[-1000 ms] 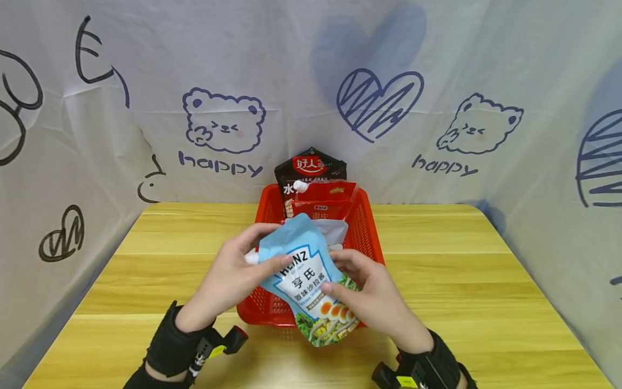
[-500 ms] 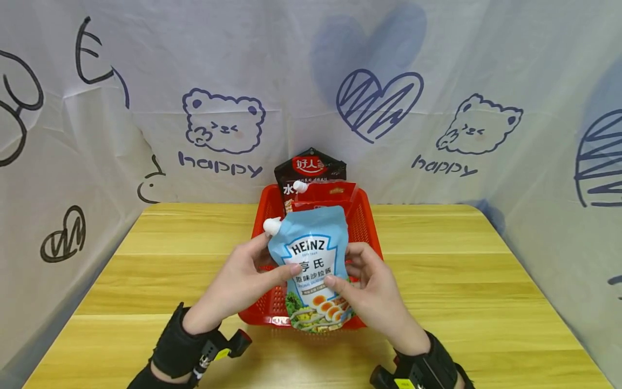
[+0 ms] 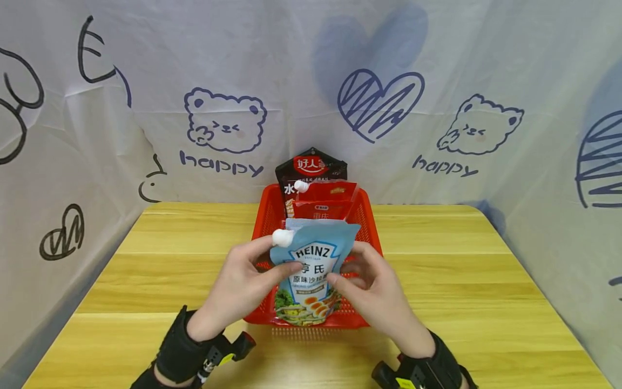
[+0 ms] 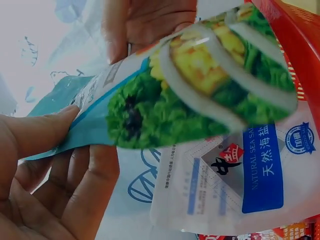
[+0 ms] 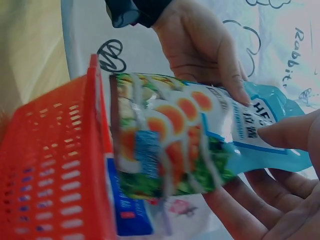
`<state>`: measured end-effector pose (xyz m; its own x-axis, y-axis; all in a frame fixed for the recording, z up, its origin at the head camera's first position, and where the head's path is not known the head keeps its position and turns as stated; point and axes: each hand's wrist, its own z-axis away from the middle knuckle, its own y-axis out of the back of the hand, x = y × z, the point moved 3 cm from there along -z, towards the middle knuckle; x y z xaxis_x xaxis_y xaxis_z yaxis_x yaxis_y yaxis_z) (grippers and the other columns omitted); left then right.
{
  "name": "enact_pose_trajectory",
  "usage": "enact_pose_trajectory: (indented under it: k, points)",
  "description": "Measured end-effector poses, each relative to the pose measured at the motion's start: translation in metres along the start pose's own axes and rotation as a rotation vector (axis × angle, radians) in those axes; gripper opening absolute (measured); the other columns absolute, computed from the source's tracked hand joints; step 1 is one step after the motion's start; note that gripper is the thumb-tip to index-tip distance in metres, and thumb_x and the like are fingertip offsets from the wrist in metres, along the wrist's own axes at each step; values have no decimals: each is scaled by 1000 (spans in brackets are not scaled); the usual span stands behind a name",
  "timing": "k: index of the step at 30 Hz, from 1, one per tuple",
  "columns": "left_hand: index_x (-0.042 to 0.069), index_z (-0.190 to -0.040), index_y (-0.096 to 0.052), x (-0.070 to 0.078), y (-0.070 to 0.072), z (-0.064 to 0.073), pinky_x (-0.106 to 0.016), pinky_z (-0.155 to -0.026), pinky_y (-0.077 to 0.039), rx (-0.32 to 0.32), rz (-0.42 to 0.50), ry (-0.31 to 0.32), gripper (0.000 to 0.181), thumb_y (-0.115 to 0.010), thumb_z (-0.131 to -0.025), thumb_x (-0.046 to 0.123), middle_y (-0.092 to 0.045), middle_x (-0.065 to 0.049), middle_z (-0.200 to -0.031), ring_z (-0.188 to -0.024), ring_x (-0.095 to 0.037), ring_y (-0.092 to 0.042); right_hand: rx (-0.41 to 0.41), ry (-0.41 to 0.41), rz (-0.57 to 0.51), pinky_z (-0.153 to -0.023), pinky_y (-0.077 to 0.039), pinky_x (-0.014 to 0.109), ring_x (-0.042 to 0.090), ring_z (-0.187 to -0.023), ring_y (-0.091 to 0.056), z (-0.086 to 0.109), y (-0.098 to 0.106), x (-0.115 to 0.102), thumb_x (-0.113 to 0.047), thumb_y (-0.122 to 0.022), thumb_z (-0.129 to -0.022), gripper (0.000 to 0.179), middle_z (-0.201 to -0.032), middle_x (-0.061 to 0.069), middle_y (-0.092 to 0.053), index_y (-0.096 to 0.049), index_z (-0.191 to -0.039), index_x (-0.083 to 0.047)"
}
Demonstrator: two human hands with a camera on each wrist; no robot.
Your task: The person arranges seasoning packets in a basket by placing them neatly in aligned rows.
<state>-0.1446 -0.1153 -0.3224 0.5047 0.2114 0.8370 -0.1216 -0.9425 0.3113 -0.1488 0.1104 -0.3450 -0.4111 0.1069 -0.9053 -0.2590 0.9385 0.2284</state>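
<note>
Both hands hold a light blue Heinz salad dressing pouch (image 3: 315,267) with a white spout cap at its upper left. It stands nearly upright over the front of the red basket (image 3: 370,229). My left hand (image 3: 245,281) pinches its left edge, thumb on the printed front. On the opposite side, my right hand (image 3: 381,292) grips the right edge, thumb also in front. The left wrist view shows the pouch's lower part beside a white bag of sea salt (image 4: 215,180). In the right wrist view, the pouch bottom lies close to the basket wall (image 5: 50,165); whether they touch I cannot tell.
A black pouch (image 3: 311,162) stands at the back of the basket. Before it leans a red pouch (image 3: 328,208) with a white cap. The basket sits on a wooden table (image 3: 452,281), with a drawn-on white cloth (image 3: 301,65) behind.
The pouch has turned from a slant to nearly upright, its cap coming into view from behind the left hand. Over the last half second its top has dropped slightly and moved right.
</note>
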Motion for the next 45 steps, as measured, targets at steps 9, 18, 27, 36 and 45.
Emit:
enact_pose_trajectory:
  k: [9, 18, 27, 36, 45]
  points:
    - [4, -101, -79, 2, -5, 2, -35, -76, -64, 17, 21, -102, 23, -77, -85, -13, -73, -5, -98, -89, -20, -70, 102, 228, 145, -85, -62, 32, 18, -109, -71, 6, 11, -20, 14, -75, -86, 52, -126, 9, -70, -63, -132, -7]
    - [9, -92, -81, -3, -14, 4, -29, -72, -62, -41, -104, -99, 27, -77, -82, -15, -74, 2, -96, -86, -15, -66, 64, 374, 271, -87, -60, 26, 19, -98, -74, 8, 8, -25, 14, -80, -81, 34, -108, 8, -77, -79, -106, -9]
    - [14, -102, -79, -4, -5, -1, -29, -77, -61, -192, -233, 5, 21, -84, -85, 2, -73, 5, -103, -90, -12, -66, 78, 347, 277, -79, -62, 26, 18, -89, -75, 5, 6, -12, 10, -80, -83, 27, -100, 5, -78, -81, -102, -8]
    - [14, -116, -76, -11, 42, -4, -33, -76, -61, -134, -458, 132, 28, -81, -90, 7, -74, 1, -111, -93, -17, -69, 40, 226, 295, -77, -63, 29, 15, -90, -75, 0, 1, 0, 5, -78, -89, 22, -103, 1, -79, -82, -104, -11]
    - [9, -129, -71, -45, 65, -11, -36, -68, -58, -92, -612, 301, 35, -75, -94, 14, -66, -12, -126, -104, -30, -68, -3, 143, 324, -66, -61, 26, 11, -81, -70, -3, -3, 9, 0, -77, -91, 22, -107, 1, -78, -81, -107, -14]
